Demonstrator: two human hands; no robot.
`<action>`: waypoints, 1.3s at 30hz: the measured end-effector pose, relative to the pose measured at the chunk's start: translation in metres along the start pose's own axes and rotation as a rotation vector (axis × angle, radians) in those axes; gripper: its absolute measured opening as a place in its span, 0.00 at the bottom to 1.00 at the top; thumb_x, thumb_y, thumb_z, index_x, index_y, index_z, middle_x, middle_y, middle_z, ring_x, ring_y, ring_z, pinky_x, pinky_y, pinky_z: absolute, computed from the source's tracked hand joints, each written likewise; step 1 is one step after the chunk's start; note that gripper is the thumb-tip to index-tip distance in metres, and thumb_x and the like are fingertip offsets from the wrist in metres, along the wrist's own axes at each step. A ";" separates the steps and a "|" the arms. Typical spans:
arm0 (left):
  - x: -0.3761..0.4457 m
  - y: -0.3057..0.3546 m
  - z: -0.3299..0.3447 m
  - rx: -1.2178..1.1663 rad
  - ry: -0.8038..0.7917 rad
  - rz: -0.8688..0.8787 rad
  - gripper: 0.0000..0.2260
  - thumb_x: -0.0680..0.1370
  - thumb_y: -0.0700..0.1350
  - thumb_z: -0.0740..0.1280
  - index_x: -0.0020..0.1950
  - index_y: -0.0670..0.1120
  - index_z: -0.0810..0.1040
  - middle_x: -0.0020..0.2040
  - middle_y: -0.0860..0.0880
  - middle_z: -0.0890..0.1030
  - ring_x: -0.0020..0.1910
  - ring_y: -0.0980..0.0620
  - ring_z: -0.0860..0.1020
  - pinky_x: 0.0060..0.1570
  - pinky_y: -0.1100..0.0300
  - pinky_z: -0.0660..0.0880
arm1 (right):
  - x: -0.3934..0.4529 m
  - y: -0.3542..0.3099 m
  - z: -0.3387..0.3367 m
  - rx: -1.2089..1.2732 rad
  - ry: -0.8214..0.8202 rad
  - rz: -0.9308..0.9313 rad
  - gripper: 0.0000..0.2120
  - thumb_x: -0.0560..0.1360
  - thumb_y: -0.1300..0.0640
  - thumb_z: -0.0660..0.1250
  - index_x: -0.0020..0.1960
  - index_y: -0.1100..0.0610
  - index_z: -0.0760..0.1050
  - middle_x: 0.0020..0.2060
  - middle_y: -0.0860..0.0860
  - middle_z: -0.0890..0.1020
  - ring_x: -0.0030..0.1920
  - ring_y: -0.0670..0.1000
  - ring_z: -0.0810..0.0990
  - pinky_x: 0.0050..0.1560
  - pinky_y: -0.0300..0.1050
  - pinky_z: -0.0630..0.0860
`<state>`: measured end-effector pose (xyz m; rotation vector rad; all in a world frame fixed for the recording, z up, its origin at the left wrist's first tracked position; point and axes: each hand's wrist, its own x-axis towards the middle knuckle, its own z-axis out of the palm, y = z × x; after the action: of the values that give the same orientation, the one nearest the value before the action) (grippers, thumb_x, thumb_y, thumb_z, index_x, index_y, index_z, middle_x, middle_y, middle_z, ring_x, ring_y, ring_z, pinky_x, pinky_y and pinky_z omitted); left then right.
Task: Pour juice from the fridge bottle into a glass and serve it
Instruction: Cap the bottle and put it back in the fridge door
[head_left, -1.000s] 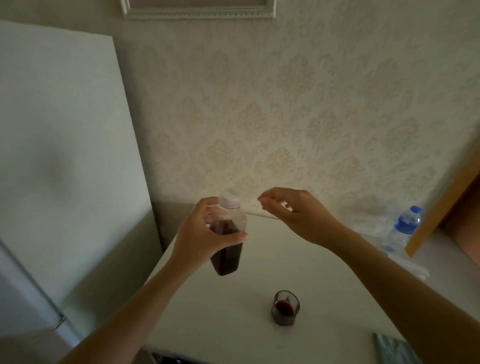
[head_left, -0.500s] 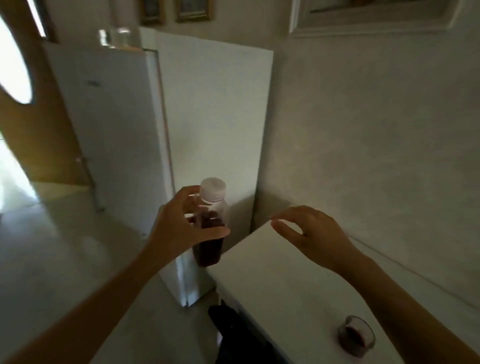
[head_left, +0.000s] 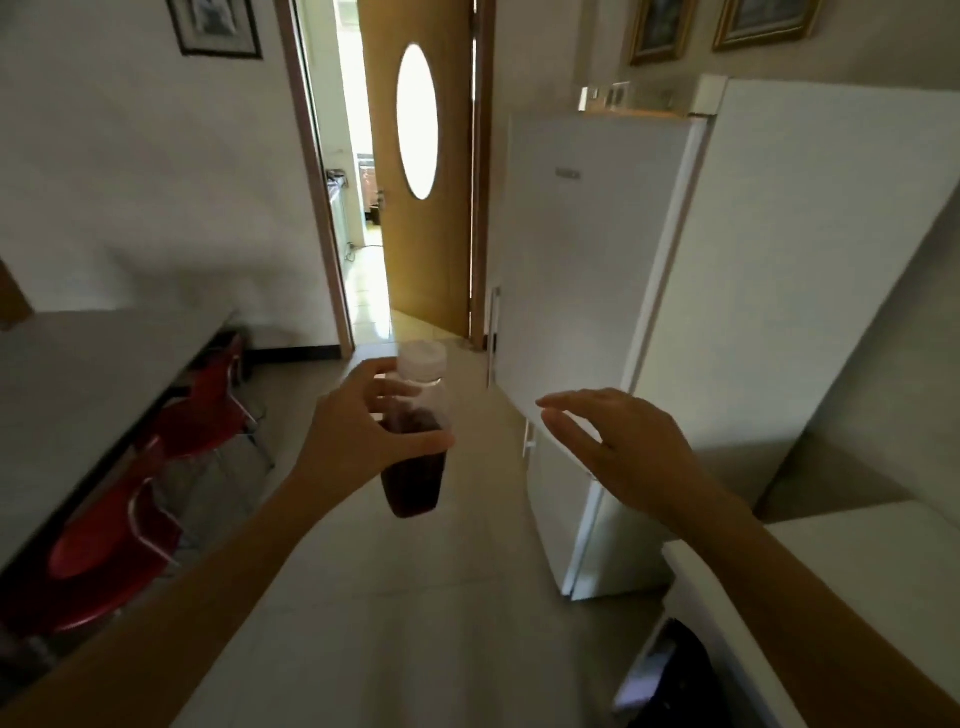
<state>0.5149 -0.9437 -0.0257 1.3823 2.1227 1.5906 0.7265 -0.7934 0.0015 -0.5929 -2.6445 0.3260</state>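
Note:
My left hand (head_left: 363, 441) grips a clear plastic juice bottle (head_left: 415, 467) with a white cap, upright, about half full of dark red juice. It is held in the air over the floor, left of the white fridge (head_left: 597, 260). The fridge doors are closed. My right hand (head_left: 618, 447) hovers with spread fingers and nothing in it, in front of the fridge's lower door near its handle. The glass is out of view.
A white counter corner (head_left: 831, 571) lies at the lower right with a dark object (head_left: 670, 675) below it. Red chairs (head_left: 130, 493) stand under a grey table (head_left: 78, 389) on the left. An open wooden door (head_left: 415, 156) leads out ahead.
My view has swung left from the counter and glass to face the fridge and doorway. The bottle stays in my left hand; my right hand has moved toward the fridge door.

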 end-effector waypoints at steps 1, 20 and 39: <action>0.005 -0.009 -0.015 -0.008 0.016 -0.012 0.29 0.59 0.45 0.80 0.53 0.60 0.71 0.49 0.60 0.79 0.49 0.60 0.81 0.49 0.63 0.79 | 0.014 -0.009 0.009 -0.010 0.002 -0.021 0.21 0.77 0.40 0.51 0.64 0.45 0.72 0.61 0.44 0.78 0.59 0.44 0.76 0.56 0.36 0.64; 0.238 -0.202 -0.132 0.054 -0.036 0.063 0.37 0.58 0.57 0.76 0.63 0.48 0.71 0.57 0.50 0.80 0.49 0.55 0.80 0.50 0.64 0.78 | 0.297 -0.063 0.167 -0.271 0.040 0.185 0.28 0.76 0.37 0.48 0.70 0.48 0.65 0.65 0.49 0.75 0.62 0.50 0.75 0.62 0.48 0.69; 0.660 -0.380 -0.074 0.069 -0.308 0.241 0.42 0.56 0.66 0.71 0.64 0.47 0.70 0.56 0.52 0.81 0.49 0.58 0.78 0.46 0.68 0.73 | 0.675 0.105 0.248 -0.411 0.089 0.458 0.25 0.78 0.40 0.51 0.69 0.52 0.67 0.63 0.51 0.77 0.59 0.51 0.77 0.57 0.48 0.71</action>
<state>-0.1192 -0.5161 -0.0533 1.8306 1.9043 1.2806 0.0974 -0.4293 -0.0234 -1.3160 -2.4748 -0.1240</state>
